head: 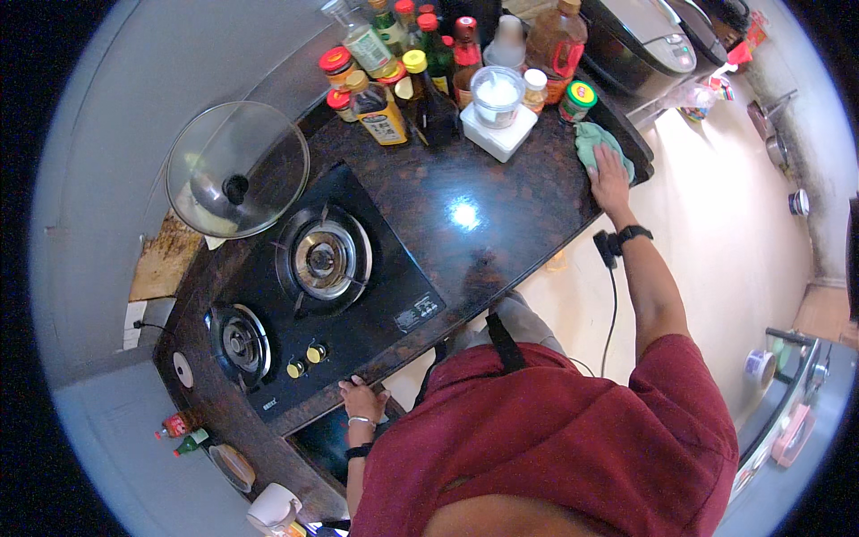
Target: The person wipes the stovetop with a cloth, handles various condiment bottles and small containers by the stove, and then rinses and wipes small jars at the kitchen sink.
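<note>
My right hand (611,178) presses flat on a green cloth (595,139) at the right end of the dark stone countertop (517,201). Just beyond the cloth stands a small jar with a green and yellow lid (579,101). My left hand (363,401) rests on the counter's front edge, fingers spread and holding nothing. It is nearest to the black gas hob (396,268), which has two burners and two yellowish knobs (317,352). A black device with a cable hangs by my right wrist.
Sauce bottles (436,101) and jars crowd the back, beside a white box (498,131) bearing a clear tub (497,94). A glass pan lid (238,168) leans against the wall behind the hob. A rice cooker (637,47) stands at back right. A white mug (272,507) sits at lower left.
</note>
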Motion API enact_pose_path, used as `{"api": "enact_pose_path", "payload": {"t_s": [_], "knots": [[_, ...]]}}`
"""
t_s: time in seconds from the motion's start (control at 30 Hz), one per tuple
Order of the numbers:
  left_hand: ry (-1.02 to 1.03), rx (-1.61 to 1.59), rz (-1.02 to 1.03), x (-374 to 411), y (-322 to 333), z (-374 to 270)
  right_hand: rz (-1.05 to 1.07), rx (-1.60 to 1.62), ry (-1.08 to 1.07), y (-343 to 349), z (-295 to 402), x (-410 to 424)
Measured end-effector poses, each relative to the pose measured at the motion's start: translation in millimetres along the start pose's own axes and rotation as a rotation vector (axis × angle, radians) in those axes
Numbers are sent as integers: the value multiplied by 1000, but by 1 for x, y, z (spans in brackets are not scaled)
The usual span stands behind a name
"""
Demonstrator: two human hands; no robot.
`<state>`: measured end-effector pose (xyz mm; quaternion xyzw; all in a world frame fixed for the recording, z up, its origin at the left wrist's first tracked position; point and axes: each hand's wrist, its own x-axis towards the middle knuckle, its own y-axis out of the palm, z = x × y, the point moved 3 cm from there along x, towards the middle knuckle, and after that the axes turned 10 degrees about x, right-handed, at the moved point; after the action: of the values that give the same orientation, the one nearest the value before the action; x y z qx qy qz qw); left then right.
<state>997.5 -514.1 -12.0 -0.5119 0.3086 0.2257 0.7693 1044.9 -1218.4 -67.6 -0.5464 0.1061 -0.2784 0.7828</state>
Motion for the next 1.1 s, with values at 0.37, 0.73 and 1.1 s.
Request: {"api": "enact_pose_path", "payload": {"t_s": [0.37, 0.73, 1.1], "knots": [[-115, 26, -87, 1, 16, -17, 659, 218, -708, 19, 202, -152], [-180, -136, -160, -3, 26, -8, 683, 190, -862, 37, 237, -114], [-248, -152, -231, -6, 26, -20, 96, -1, 54, 0, -1, -28]]}}
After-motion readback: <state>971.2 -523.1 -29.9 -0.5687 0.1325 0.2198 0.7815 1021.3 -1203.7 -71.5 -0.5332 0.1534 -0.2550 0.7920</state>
